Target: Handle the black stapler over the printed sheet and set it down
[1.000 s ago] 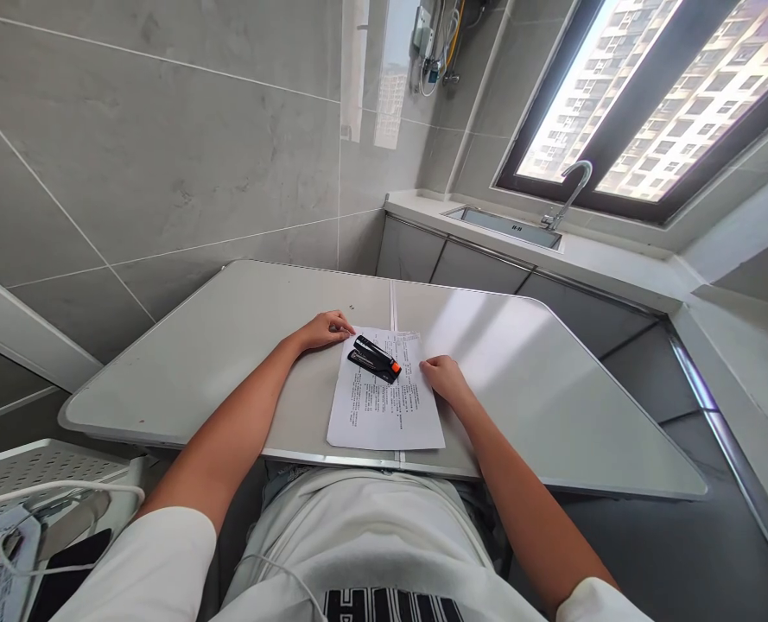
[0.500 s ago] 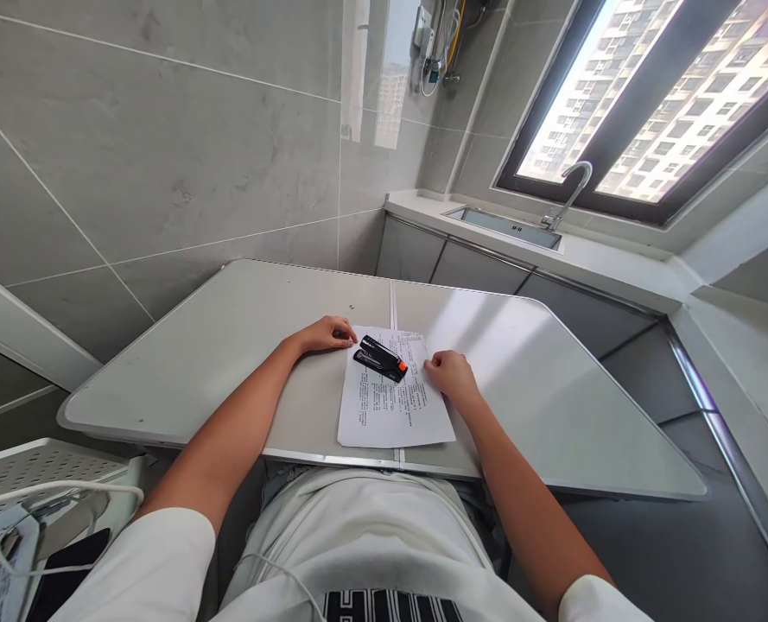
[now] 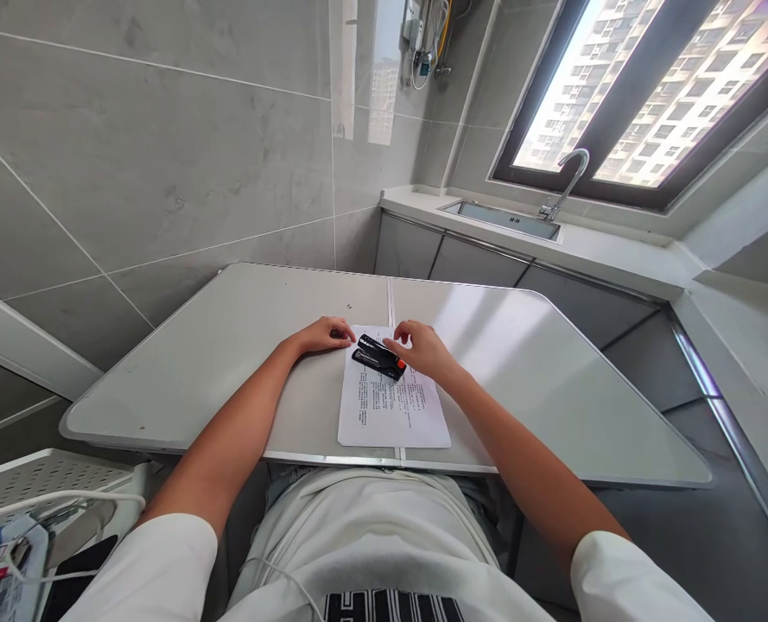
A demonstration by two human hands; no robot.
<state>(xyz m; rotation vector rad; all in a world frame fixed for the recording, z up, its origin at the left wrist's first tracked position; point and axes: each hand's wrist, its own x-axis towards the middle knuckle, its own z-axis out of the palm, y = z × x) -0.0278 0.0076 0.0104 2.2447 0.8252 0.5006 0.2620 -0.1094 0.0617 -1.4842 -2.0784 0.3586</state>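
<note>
A black stapler [image 3: 377, 358] with an orange piece at its near right end lies slanted on a printed white sheet of paper [image 3: 390, 415]. My left hand [image 3: 324, 334] rests on the table at the paper's far left corner, its fingers curled in against that corner. Over the paper's far right part is my right hand [image 3: 419, 347], thumb and fingers apart, close to the stapler's right side. The thumb reaches the stapler's edge, but whether it touches is hard to see. The hand covers the paper's far right corner.
The folding table [image 3: 195, 371] has a seam down its middle. Behind it on the right stands a counter [image 3: 623, 259] with a sink [image 3: 504, 218] and faucet [image 3: 571, 181]. A white perforated rack [image 3: 66, 473] with cables and small items is at my lower left.
My right hand has moved left and away from me, from the paper's right edge to beside the stapler, and its fingers have opened. My left hand stays at the corner.
</note>
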